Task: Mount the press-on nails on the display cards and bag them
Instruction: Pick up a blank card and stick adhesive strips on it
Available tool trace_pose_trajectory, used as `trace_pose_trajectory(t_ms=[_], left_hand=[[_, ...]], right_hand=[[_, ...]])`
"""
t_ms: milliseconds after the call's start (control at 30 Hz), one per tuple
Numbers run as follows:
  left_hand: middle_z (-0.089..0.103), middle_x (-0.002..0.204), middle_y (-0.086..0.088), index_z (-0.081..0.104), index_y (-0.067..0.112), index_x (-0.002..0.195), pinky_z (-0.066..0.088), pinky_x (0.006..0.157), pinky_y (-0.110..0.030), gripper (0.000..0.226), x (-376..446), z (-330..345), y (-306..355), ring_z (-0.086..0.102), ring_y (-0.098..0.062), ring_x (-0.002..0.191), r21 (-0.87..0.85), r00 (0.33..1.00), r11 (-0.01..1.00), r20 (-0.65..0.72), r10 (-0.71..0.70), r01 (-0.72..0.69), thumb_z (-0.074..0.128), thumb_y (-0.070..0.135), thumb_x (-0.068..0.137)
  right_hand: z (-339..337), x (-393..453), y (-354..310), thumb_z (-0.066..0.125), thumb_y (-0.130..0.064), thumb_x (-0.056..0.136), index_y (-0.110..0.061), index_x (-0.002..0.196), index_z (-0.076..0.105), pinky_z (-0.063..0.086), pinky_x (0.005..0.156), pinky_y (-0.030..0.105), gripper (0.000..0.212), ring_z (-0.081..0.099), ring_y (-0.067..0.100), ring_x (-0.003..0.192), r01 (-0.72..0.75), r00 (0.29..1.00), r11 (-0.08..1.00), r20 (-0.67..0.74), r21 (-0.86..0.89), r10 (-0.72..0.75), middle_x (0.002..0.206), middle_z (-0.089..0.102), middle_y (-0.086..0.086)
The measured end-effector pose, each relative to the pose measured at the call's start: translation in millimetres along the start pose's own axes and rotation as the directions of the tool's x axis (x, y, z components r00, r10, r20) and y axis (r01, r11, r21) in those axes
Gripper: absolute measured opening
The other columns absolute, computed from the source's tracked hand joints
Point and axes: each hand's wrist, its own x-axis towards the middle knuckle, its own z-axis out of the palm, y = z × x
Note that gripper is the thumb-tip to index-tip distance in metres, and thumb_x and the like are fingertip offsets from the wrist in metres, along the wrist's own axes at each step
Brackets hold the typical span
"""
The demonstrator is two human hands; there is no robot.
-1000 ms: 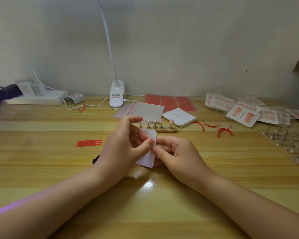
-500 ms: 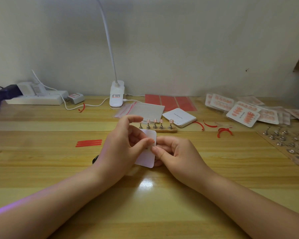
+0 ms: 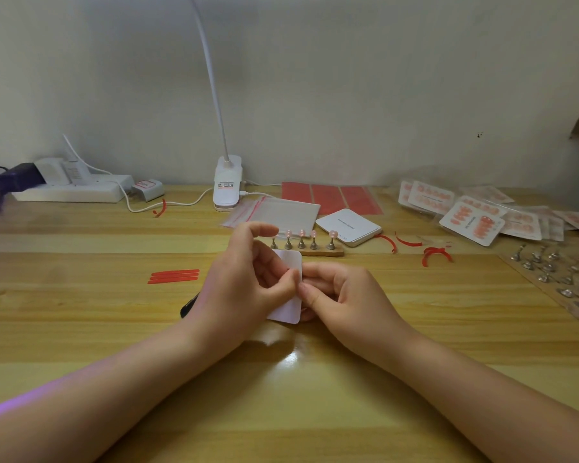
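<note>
Both hands meet at frame centre over the wooden table (image 3: 81, 329). Left hand (image 3: 244, 289) and right hand (image 3: 345, 295) each pinch the same white display card (image 3: 286, 314), thumb tips nearly touching at its right edge. The card is blank white with rounded corners, tilted, back toward the camera; a tiny red speck shows near the left thumb, what it is I cannot tell. The card's front is hidden, so mounted nails cannot be confirmed. A dark object (image 3: 188, 305) pokes out at 9 o'clock of the left wrist, mostly covered. Three red strips (image 3: 174, 276) lie further at 9. Just past the hands at 12: a wooden nail stand (image 3: 310, 250) with five metal pegs, each carrying a pink nail; its left end is behind the left hand. Behind it are clear zip bags (image 3: 274, 213), contents unreadable, and a stack of white cards (image 3: 348, 226). Red sheets (image 3: 328, 198) sit near the wall. At 2 o'clock is a pile of bagged finished cards (image 3: 472, 222) with orange-pink nails, blurred. At 3 is a board of metal pegs (image 3: 555, 272), cut by the frame edge. Lamp (image 3: 227, 182) at 12, head out of frame; power strip (image 3: 71, 192) at 10.
</note>
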Motion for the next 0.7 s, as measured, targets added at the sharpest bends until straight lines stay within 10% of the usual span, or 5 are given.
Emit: trace_pose_trajectory(t_ms=[367,700], left_hand=[[0.061,0.081,0.006,0.044,0.039,0.103,0.05,0.054,-0.018,0.04,9.4,-4.8,-8.6,0.064,-0.014,0.063,-0.025,0.993,0.997,-0.096,-0.072,0.07,0.065,0.009,0.088],[0.063,0.091,0.019,0.042,0.038,0.121,0.052,0.059,-0.029,0.049,1.1,-5.5,-4.8,0.06,-0.009,0.07,0.186,0.957,0.94,0.088,0.275,-0.287,0.069,0.017,0.087]], right_hand=[[-0.6,1.5,-0.6,0.055,-0.001,0.096,-0.015,0.113,0.066,0.055,0.07,0.019,0.025,0.073,0.014,0.086,-0.051,0.999,0.993,-0.011,0.11,0.052,0.095,0.076,0.003],[0.2,2.2,2.0,0.053,-0.004,0.098,-0.003,0.109,0.068,0.056,0.071,0.024,0.018,0.073,0.021,0.086,-0.038,0.999,0.993,-0.006,0.116,0.039,0.09,0.076,0.011]])
